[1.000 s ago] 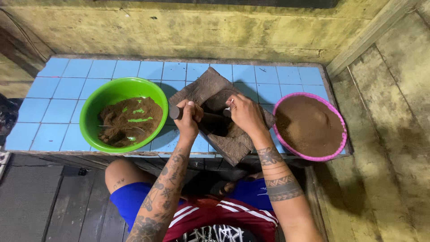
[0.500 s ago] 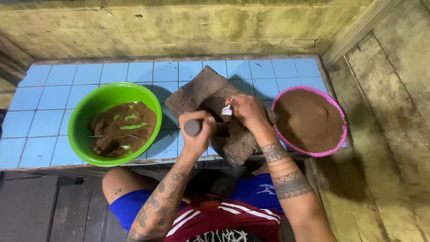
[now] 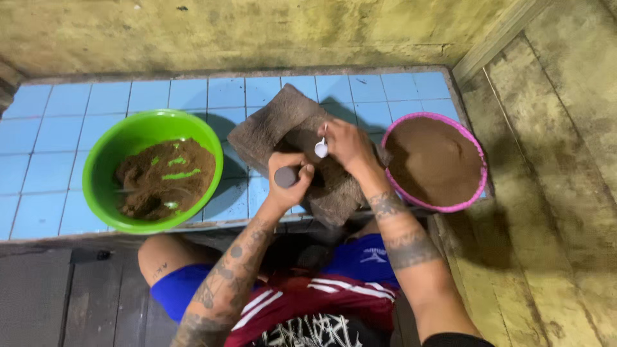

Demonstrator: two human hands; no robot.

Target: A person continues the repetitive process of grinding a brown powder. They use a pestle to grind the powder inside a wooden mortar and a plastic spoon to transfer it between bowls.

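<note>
My left hand (image 3: 289, 183) grip is closed around the dark cylindrical roller (image 3: 286, 177), its round end facing me. My right hand (image 3: 347, 146) grip pinches a small white spoon (image 3: 321, 148), just above and right of the roller. Both rest over the stone slab (image 3: 283, 125) on the tiled bench (image 3: 51, 141). The green bowl (image 3: 116, 138) lies left of my left grip, the pink-rimmed bowl (image 3: 472, 144) right of my right grip.

Rough home kitchen corner, rustic build: low ledge of pale blue square tiles (image 3: 58, 167), stained yellowish plaster wall (image 3: 244, 32), worn plank flooring (image 3: 553, 193); flat grey grinding stone (image 3: 270, 125) between green plastic bowl (image 3: 106, 148) and pink-rimmed bowl of brown paste (image 3: 434, 160)
</note>
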